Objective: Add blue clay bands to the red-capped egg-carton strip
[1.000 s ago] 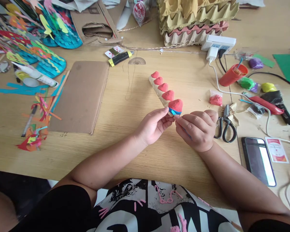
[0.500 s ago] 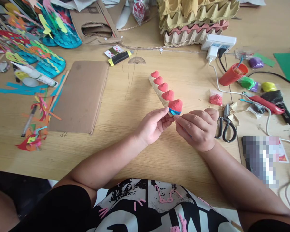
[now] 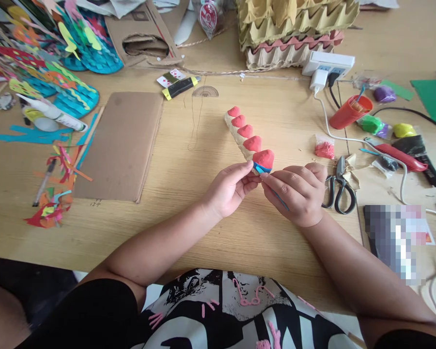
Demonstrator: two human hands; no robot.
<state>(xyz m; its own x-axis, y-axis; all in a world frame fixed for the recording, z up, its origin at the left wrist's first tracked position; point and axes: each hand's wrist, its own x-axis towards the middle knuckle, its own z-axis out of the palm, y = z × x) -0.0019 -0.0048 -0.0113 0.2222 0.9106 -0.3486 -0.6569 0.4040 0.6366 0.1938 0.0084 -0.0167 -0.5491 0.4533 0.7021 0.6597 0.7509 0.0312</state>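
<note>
A strip of egg carton (image 3: 243,140) with several bumps capped in red clay slants away from me at the centre. Its nearest bump carries a blue band (image 3: 262,169) below the red. My left hand (image 3: 229,186) pinches the strip's near end from the left, thumb beside the blue band. Against the front of that band my right hand (image 3: 294,193) holds a thin blue tool (image 3: 280,199), its fingers closed round it and its tip on the blue. Part of the tool is hidden by the fingers.
Brown cardboard (image 3: 118,145) lies left, beside paper scraps (image 3: 53,208). Black-handled scissors (image 3: 339,186), a red cup (image 3: 351,112), clay packets and a white cable (image 3: 327,123) are on the right. Egg trays (image 3: 294,29) are stacked behind.
The fingers of my right hand have shifted slightly left, and more of the thin blue tool shows under them. My left hand and the strip have hardly moved.
</note>
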